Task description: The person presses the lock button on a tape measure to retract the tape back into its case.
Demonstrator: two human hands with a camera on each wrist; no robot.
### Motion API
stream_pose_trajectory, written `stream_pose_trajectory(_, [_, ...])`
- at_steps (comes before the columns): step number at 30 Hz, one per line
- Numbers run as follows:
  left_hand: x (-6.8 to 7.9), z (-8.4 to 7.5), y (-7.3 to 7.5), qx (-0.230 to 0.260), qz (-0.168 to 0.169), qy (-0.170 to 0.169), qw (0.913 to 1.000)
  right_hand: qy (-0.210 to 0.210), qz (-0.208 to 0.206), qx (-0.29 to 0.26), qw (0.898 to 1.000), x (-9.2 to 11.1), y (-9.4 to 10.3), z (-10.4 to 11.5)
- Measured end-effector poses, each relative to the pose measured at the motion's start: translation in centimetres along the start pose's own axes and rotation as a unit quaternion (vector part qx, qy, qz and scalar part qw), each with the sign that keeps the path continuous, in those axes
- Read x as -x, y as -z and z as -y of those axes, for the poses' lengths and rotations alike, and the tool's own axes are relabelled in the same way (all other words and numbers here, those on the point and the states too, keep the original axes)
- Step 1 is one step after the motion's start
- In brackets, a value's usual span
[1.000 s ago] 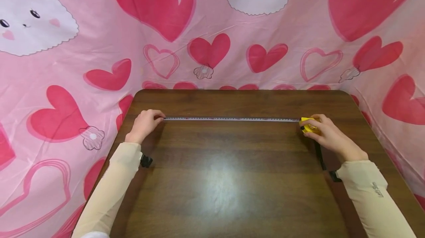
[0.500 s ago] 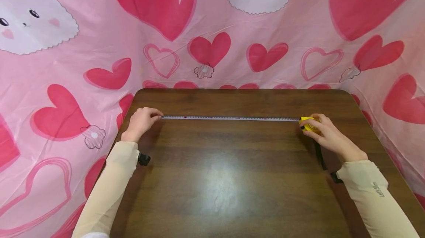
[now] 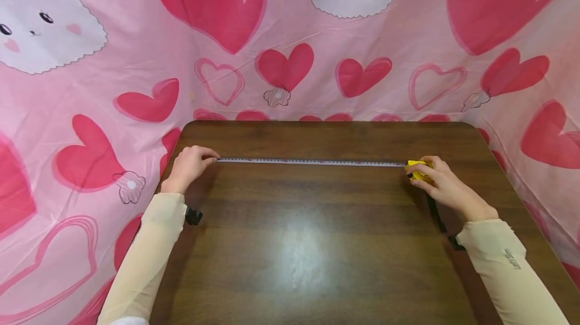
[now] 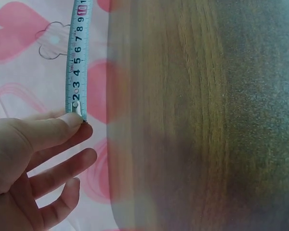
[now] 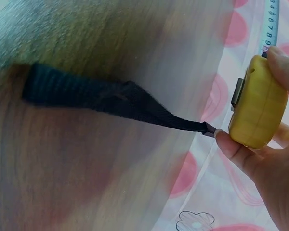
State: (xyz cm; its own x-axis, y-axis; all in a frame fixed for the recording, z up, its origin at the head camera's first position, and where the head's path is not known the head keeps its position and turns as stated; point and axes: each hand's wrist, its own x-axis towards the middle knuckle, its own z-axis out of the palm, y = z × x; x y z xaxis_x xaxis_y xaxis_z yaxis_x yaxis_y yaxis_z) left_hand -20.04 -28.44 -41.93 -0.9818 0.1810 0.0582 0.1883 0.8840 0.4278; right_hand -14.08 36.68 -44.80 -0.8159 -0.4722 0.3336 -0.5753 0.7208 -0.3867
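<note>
Between the hands runs the pulled-out blade (image 3: 308, 161) of a tape measure, white with printed numbers, straight and level across the back part of the table. My left hand (image 3: 188, 166) pinches the blade's metal end hook (image 4: 76, 107) between thumb and forefinger, the other fingers loosely spread. Low numbers show just beyond the thumb in the left wrist view. The yellow tape measure case (image 5: 259, 103) is gripped by my right hand (image 3: 453, 189) at the right. A black wrist strap (image 5: 115, 98) hangs from the case over the table.
The brown wooden table (image 3: 299, 254) has rounded back corners and reflects a bright light patch. Pink cloth (image 3: 281, 27) with hearts hangs behind it and at both sides. Black camera mounts (image 3: 194, 216) sit at the sleeved wrists.
My left hand has moved slightly left and away with the blade's end, so a little more blade shows. The right hand with the case has shifted very slightly left.
</note>
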Motion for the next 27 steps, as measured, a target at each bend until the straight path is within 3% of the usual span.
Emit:
stream_pose_trajectory(10, [-0.15,0.07,-0.16,-0.005,0.019,-0.003,0.9998,0.028,0.006,0.021,0.999,0.32,-0.11,-0.23])
stream_pose_trajectory(27, [-0.3,0.05,-0.08,-0.015,0.009,-0.016,0.9997,0.048,-0.002,0.023,0.999,0.31,-0.14,-0.19])
